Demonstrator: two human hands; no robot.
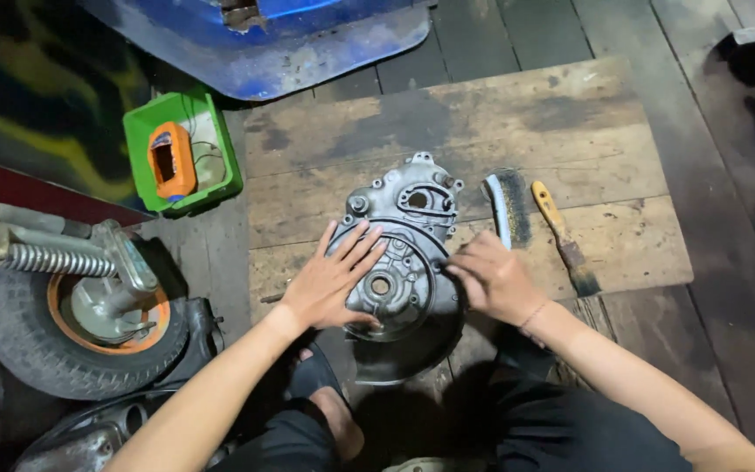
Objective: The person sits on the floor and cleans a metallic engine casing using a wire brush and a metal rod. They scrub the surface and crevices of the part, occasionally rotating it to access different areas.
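From your head cam: your left hand [329,281] lies flat, fingers spread, on the grey engine cover [404,253] on the wooden board [570,131]. Your right hand [493,278] curls loosely at its edge. The green bin [220,144] holds an orange part [171,160].

Wire brush [507,208] and yellow-handled paintbrush [563,236] lie right of centre on the wooden board [570,122]; green tray [220,144] upper left, small wheel [41,345] lower left.
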